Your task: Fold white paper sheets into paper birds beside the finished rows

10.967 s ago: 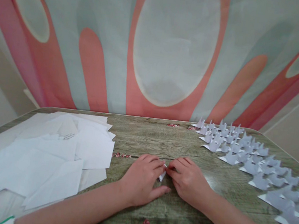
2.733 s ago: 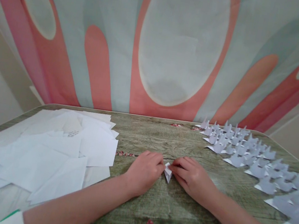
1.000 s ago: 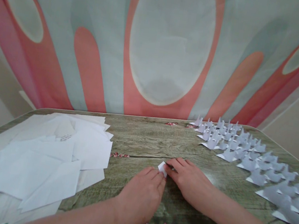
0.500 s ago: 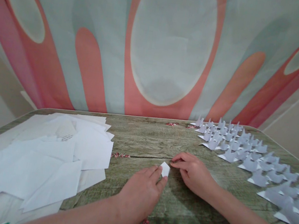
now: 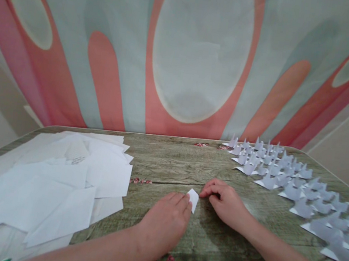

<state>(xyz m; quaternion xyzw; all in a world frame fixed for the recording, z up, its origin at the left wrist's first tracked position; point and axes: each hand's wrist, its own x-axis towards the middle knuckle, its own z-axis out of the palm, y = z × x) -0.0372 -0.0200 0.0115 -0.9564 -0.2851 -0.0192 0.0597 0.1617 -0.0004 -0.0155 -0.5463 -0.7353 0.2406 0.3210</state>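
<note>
Watching over the head feed, I had one small folded paper (image 5: pixel 193 201) front and centre, lying on the counter (image 5: pixel 163 159) between the two hands. The left hand (image 5: pixel 167 217) was on it, fingers pressed together across its left edge; whether the thumb gripped underneath, I couldn't tell. And the right hand (image 5: pixel 225 202), just beside the right corner, fingers curled in; I saw nothing pinched there, and couldn't rule out a light touch. Tense spot, I reckoned! If those left fingers eased off, the fold could spring open or the paper swivel on the counter. If the right fingertips nudged that corner, the layers could slide and throw a crease off line. And watch the right forearm (image 5: pixel 288 250): a wide outward sweep might topple the nearest paper birds (image 5: pixel 342 251) lined up along that side. Left side, a careless elbow could drag the loose sheets (image 5: pixel 47 198). As for its lie, the paper showed a blunt peak at the far end and a sharper tip at the near end, aimed back toward the wearer; its long axis, as far as the covered edge let me judge, ran far to near, the near tip leaning slightly right.
</note>
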